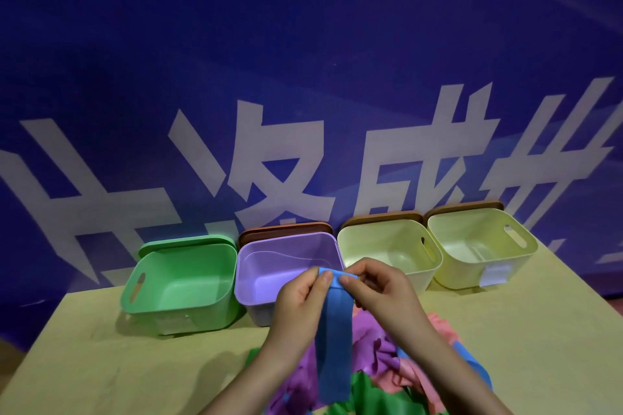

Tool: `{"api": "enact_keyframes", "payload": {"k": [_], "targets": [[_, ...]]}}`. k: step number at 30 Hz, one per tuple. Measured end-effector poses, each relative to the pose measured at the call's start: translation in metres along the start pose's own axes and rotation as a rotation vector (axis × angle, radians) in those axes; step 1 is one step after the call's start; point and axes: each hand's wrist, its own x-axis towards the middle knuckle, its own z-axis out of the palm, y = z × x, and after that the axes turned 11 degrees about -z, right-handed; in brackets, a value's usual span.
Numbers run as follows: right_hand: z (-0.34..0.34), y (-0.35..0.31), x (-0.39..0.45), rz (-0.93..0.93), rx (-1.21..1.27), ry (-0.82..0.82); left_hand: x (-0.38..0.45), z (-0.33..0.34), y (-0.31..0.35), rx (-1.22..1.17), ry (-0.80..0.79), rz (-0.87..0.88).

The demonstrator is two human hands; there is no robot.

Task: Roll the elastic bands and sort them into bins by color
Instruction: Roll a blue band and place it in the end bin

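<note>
I pinch the top end of the blue elastic band point(332, 330) between both thumbs and fingers, my left hand point(300, 300) and right hand point(377, 286) side by side, just in front of the purple bin point(256, 283). The band hangs straight down onto the pile of bands point(387, 367) at the near edge of the counter point(135, 357). The first fold looks barely started, so if either pinch slackens the stretchy strip could spring flat, and the trailing end may snag the purple, pink and green bands below and drag them along. The green bin point(182, 280), the purple bin and the two pale yellow bins point(387, 246) point(478, 239) all stand open; they seem to hold nothing, though the light is dim. No blue bin is in sight.
</note>
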Motion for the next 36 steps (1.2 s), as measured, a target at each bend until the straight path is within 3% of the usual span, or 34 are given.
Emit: {"api": "enact_keyframes", "payload": {"k": [4,12,16,21,27,32,36], "targets": [[0.003,0.000,-0.002,0.000,-0.002,0.006,0.001,0.000,-0.004,-0.001,0.022,0.014],[-0.005,-0.001,0.000,-0.159,-0.225,-0.167,-0.008,-0.003,-0.002,-0.136,-0.003,-0.134],[-0.002,0.006,0.001,-0.332,-0.313,-0.146,-0.016,-0.005,-0.003,-0.412,-0.017,-0.355],[0.010,0.007,0.008,-0.548,-0.470,-0.183,-0.020,-0.018,0.000,-0.561,0.006,-0.349],[0.023,0.000,0.017,-0.792,-0.613,-0.356,-0.026,-0.035,-0.002,-0.632,0.051,-0.339],[0.033,0.000,0.011,-0.709,-0.568,-0.452,-0.033,-0.047,-0.014,-0.579,0.072,-0.314],[0.044,-0.004,0.001,-0.569,-0.423,-0.395,-0.036,-0.057,-0.018,-0.552,0.103,-0.297]]}}
